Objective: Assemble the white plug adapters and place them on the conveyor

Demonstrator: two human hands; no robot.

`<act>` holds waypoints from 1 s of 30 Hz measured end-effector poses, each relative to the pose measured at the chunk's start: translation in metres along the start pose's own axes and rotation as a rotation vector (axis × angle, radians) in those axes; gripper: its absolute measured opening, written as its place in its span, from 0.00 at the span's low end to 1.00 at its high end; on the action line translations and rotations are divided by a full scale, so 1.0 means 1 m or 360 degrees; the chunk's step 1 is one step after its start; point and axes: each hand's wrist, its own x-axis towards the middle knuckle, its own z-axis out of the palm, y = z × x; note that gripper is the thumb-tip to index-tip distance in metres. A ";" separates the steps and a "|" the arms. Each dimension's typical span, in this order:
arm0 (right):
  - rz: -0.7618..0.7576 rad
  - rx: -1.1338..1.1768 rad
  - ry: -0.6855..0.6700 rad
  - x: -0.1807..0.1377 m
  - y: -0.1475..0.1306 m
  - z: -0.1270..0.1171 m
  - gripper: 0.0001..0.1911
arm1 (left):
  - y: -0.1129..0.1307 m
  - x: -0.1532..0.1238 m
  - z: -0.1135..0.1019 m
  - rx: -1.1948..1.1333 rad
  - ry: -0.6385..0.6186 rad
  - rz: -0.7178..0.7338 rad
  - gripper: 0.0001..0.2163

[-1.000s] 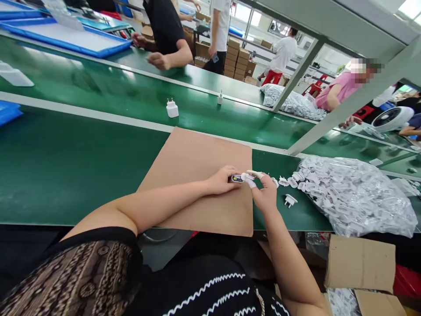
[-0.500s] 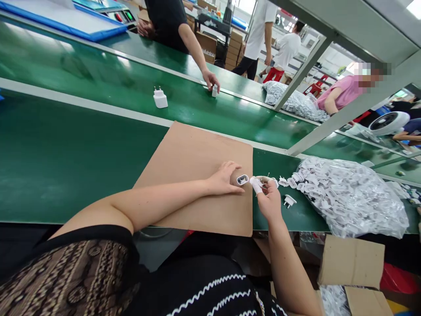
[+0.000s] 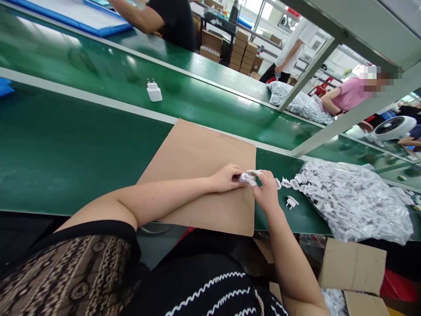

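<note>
Holding | left hand (image 3: pixel 226 178): rounded white casing (image 3: pixel 242 177) | right hand (image 3: pixel 265 190): small white piece (image 3: pixel 250 175)

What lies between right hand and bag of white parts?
Head view: from the right hand to the bag, a row of white pieces lies on the green worktop, with a pronged white piece apart, nearer the person.

One black top (image 3: pixel 197 267), its front bearing rows of white wavy trim (image 3: pixel 210 287) and a narrow pale strip (image 3: pixel 259 303); left sleeve (image 3: pixel 85 272) in tan-and-black lacy pattern with round medallions, edged by a plain black band (image 3: pixel 108 229); right hand (image 3: pixel 267 193) wears white finger covers (image 3: pixel 252 181).
</note>
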 end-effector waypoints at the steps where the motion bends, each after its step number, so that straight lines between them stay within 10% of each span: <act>1: -0.0014 0.0009 -0.0015 0.001 0.001 0.000 0.14 | 0.000 0.000 0.000 -0.0004 -0.0001 -0.0001 0.09; 15: 0.0086 -0.0245 -0.0132 0.003 0.009 0.001 0.15 | -0.001 -0.001 0.000 -0.0056 -0.0003 -0.0031 0.11; 24: 0.0386 0.0208 0.0220 -0.021 0.020 0.010 0.22 | 0.005 -0.001 0.003 -0.0044 0.0031 -0.0134 0.14; 30: 0.0853 -0.0707 0.0538 -0.055 0.054 0.001 0.14 | -0.002 0.039 -0.025 -0.0164 0.0081 -0.0600 0.20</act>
